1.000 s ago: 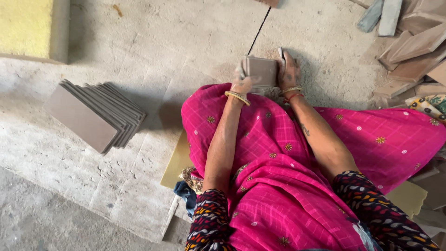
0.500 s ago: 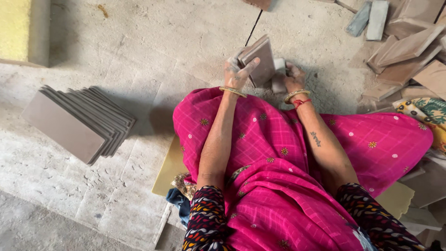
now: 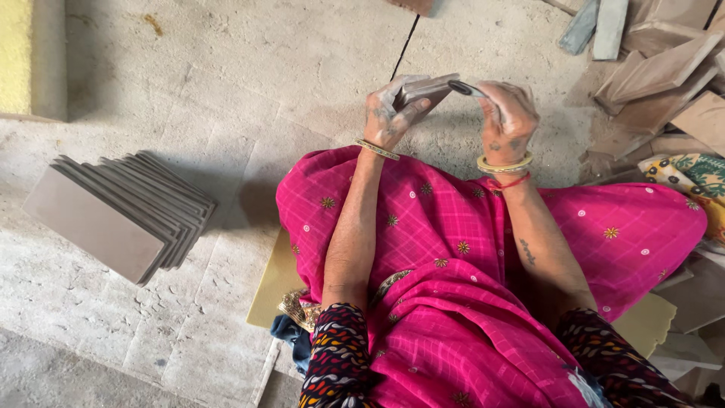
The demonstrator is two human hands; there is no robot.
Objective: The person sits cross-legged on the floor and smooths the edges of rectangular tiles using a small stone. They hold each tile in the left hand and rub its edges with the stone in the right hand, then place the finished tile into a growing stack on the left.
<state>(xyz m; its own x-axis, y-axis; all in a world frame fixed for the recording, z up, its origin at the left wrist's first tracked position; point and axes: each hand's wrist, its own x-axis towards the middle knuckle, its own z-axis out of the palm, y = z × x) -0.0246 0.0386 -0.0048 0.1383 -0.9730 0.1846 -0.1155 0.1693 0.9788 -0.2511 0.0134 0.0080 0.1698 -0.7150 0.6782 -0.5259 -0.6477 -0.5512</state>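
While lifted off floor, gray tile (image 3: 424, 91) between both hands.

The person wears a bright pink sari (image 3: 483, 302) with a faint check pattern and small embroidered flowers and dots, and dark sleeves (image 3: 340, 355) with a multicoloured print at the bottom of the frame. The left hand (image 3: 389, 113), dusted grey, has a thin gold bangle (image 3: 377, 149) at the wrist. The right hand (image 3: 510, 121) has a thicker yellow bangle (image 3: 504, 164) with a red thread, and small dark markings on the forearm.
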